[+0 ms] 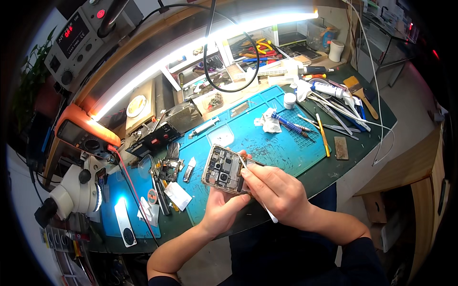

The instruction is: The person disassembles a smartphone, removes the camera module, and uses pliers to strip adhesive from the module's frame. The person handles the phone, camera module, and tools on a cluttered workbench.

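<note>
The left hand (222, 214) comes in palm up over the front edge of the surface (353, 162), its forearm slanting up and to the right. Its fingers are closed around an opened phone (224, 169), the thumb lying along the near end and fingertips showing beyond the far right side. The phone is held over the blue mat (267, 155), just inside the middle of the surface's front edge, its bare inner parts facing up

The right hand (276, 193) reaches in from the lower right, back of the hand up, with the elbow bent and the forearm angled up and to the left. Its fingers are pinched narrow around a slim white tool (273, 218), index finger stretched forward. The tip points at the phone's right side; whether it touches, I cannot tell

Near the surface's front left corner lies a white panel (125, 224), with pliers (161, 194) to its right. Toward the right end of the mat a blue screwdriver (287, 122) lies with one end by a crumpled tissue (270, 123), a small jar (289, 100) just behind. A yellow stick (323, 137) crosses the mat's right edge, and a brush (361, 97) lies by the surface's right edge
</note>
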The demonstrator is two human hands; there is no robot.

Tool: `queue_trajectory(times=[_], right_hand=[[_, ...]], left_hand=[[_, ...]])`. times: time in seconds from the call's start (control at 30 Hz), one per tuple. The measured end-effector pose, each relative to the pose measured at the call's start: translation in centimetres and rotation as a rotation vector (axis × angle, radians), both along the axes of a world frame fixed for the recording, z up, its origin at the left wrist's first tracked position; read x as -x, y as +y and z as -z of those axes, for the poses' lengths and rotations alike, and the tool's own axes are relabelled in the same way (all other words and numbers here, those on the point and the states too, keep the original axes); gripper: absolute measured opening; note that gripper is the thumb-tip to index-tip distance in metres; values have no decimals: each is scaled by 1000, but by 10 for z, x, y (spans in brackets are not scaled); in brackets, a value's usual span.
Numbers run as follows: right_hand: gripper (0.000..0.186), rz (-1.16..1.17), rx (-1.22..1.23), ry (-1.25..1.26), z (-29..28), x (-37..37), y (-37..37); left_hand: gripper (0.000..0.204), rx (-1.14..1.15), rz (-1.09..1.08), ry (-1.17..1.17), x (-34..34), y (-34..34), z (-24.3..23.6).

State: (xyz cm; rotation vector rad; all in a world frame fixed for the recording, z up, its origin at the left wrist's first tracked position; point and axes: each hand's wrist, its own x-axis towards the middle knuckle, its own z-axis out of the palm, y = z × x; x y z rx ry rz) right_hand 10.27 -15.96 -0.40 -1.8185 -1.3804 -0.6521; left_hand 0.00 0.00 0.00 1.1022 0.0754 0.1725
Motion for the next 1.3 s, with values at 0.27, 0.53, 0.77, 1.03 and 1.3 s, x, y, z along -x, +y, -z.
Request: queue_trajectory(times=[0.27,0.53,0.77,1.03,1.3], right_hand=[[40,26,-103,78,4,1,6],[37,56,-14,-63,-3,3,2],[34,39,-106,33,-3,-1,6],[34,37,-119,46,-2,-1,6],[31,59,-131,109,-6,3,8]], left_hand=[[98,2,3,3,0,1,3],[97,-8,1,-4,0,0,1],[101,-28,32,15,2,2,2],[96,-15,10,-1,-1,3,3],[77,-38,-32,46,-4,0,1]])
